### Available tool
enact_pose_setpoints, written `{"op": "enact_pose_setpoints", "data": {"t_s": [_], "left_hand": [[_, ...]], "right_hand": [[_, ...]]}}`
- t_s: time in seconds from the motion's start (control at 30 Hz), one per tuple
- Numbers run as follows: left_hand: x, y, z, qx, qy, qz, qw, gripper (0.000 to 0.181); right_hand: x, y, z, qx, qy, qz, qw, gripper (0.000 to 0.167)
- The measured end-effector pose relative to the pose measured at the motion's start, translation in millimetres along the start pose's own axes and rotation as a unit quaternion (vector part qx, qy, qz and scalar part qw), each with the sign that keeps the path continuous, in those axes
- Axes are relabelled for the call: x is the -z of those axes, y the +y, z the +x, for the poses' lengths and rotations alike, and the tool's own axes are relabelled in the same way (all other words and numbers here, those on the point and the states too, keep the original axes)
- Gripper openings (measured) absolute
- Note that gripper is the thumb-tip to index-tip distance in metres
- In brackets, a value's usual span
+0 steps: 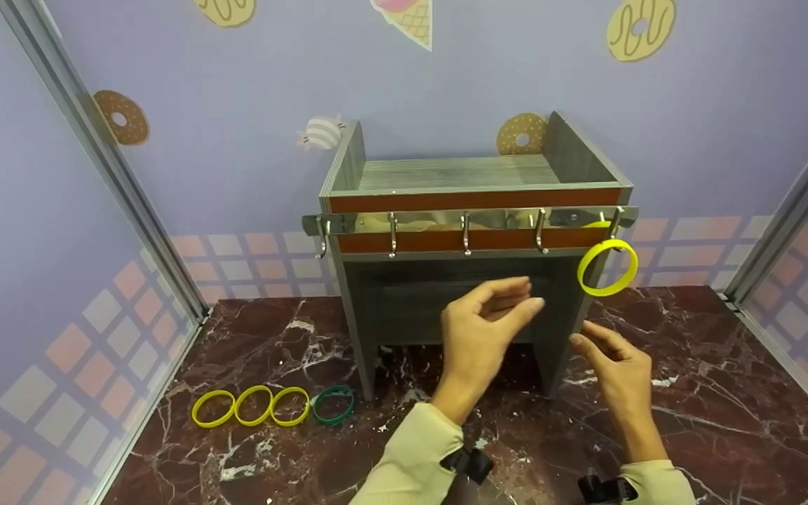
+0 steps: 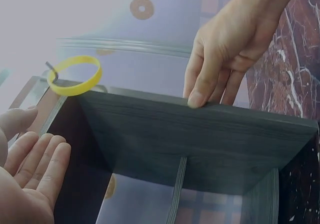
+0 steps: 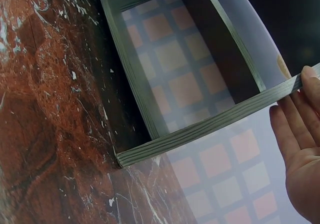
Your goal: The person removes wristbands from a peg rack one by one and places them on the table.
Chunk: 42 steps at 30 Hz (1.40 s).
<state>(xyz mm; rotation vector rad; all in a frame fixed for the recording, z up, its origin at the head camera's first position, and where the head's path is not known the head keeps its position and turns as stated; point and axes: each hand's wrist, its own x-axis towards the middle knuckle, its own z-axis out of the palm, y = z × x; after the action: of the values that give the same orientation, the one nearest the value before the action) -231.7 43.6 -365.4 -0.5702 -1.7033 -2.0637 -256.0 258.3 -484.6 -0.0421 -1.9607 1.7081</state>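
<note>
A grey wooden shelf [image 1: 456, 172] stands upright, with a metal hook rail [image 1: 432, 221] across its front. From the rightmost hook hangs a yellow ring [image 1: 607, 291], with neither hand touching it. My right hand [image 1: 618, 375] pinches the front edge of the shelf's right side panel [image 2: 150, 104], thumb on one face and fingers on the other. In front of the shelf's opening, my left hand [image 1: 481, 333] is raised with relaxed fingers and holds nothing. The left wrist view shows its fingers [image 2: 47, 166] below and beside the ring.
Several rings lie in a row at the table's left: yellow rings [image 1: 253, 422] and a dark green ring [image 1: 334, 422]. The other hooks, such as the middle hook [image 1: 466, 235], bear nothing. Patterned walls [image 1: 250, 126] enclose the marbled table [image 1: 271, 463] at the back and sides.
</note>
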Motion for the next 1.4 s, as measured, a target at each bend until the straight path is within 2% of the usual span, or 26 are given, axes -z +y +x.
{"op": "enact_pose_setpoints", "data": {"t_s": [0.17,0.4,0.67,0.9,1.4], "left_hand": [[-11.2,-4.7,4.1,-0.002,-0.010,0.008,0.9999,0.027],[-24.9,-12.2,9.4,0.010,-0.014,0.000,0.9998,0.027],[-35.5,-13.0,16.2,0.014,-0.019,0.029,0.9993,0.027],[-45.2,-16.1,17.9,0.030,-0.023,0.013,0.9992,0.029],[-54.5,-11.7,24.1,0.023,-0.023,0.023,0.9992,0.017]], "right_hand": [[-0.4,-0.1,0.0,0.004,0.000,0.009,1.0000,0.031],[-0.1,0.0,0.2,0.002,-0.004,0.012,0.9999,0.029],[-0.9,-0.1,1.3,0.009,-0.009,0.024,0.9996,0.029],[-0.3,1.6,1.8,0.013,-0.009,0.023,0.9996,0.028],[0.0,-0.4,1.3,0.008,-0.010,0.025,0.9996,0.028]]}}
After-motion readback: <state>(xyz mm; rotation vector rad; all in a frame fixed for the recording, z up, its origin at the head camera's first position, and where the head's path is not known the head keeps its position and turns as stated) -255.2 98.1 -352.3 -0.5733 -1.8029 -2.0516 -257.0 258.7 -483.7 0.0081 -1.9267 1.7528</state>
